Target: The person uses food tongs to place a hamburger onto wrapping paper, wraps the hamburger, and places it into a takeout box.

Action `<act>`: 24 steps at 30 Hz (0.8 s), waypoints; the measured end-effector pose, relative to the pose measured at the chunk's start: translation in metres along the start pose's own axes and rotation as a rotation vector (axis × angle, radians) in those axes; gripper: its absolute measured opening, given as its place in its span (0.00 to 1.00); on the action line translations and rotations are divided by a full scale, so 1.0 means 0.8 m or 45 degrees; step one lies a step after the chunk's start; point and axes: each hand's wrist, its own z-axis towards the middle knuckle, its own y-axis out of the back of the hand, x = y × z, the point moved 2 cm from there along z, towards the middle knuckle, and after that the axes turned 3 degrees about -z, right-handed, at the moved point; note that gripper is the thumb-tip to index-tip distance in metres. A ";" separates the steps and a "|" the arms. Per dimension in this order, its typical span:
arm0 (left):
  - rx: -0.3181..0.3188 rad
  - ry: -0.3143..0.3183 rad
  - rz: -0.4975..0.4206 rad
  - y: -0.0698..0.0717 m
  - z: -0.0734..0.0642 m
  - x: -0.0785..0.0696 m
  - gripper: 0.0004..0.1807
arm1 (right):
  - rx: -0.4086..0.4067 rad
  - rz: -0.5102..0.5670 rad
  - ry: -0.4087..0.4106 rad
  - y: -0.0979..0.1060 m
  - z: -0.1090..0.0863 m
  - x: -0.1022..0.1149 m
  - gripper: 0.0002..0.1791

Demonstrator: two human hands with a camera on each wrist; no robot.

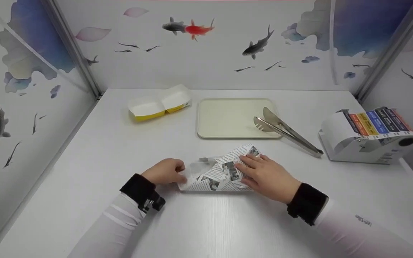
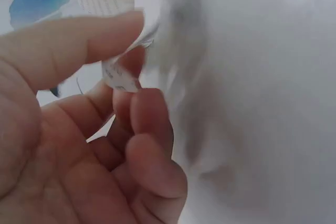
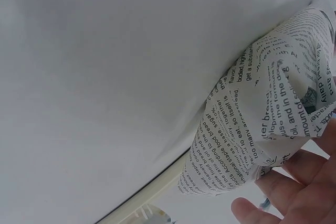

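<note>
A bundle of newsprint-patterned food wrapping paper (image 1: 210, 175) lies folded at the near middle of the white table; its contents are hidden. At its left end my left hand (image 1: 166, 172) pinches the paper's edge, and the left wrist view shows a strip of paper (image 2: 121, 77) between the thumb and curled fingers. My right hand (image 1: 269, 177) rests on the bundle's right part with fingers extended. The right wrist view shows the creased, gathered end of the wrapping paper (image 3: 247, 119) against the fingers (image 3: 294, 182).
Behind the bundle is a cream tray (image 1: 228, 118), with metal tongs (image 1: 292, 134) lying across its right edge. An open yellow-and-white carton (image 1: 160, 104) stands at the back left. A white dispenser with coloured labels (image 1: 368, 136) stands at the right. Printed panels (image 1: 221, 64) enclose the table.
</note>
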 end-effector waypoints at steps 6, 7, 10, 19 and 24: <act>-0.123 0.054 -0.066 0.012 0.000 -0.010 0.06 | 0.009 -0.002 -0.027 0.001 -0.001 0.002 0.28; -0.142 0.067 -0.100 0.013 0.001 -0.012 0.06 | 0.009 -0.004 -0.035 0.001 -0.001 0.003 0.28; -0.205 0.097 -0.225 0.017 0.004 -0.018 0.07 | 0.010 -0.011 -0.062 0.000 -0.001 0.005 0.28; -0.338 0.073 -0.538 0.018 0.010 -0.061 0.12 | -0.021 -0.025 -0.084 -0.005 0.002 0.013 0.27; -0.333 -0.079 -0.611 0.016 0.013 -0.117 0.10 | -0.032 -0.021 -0.064 -0.006 0.003 0.018 0.28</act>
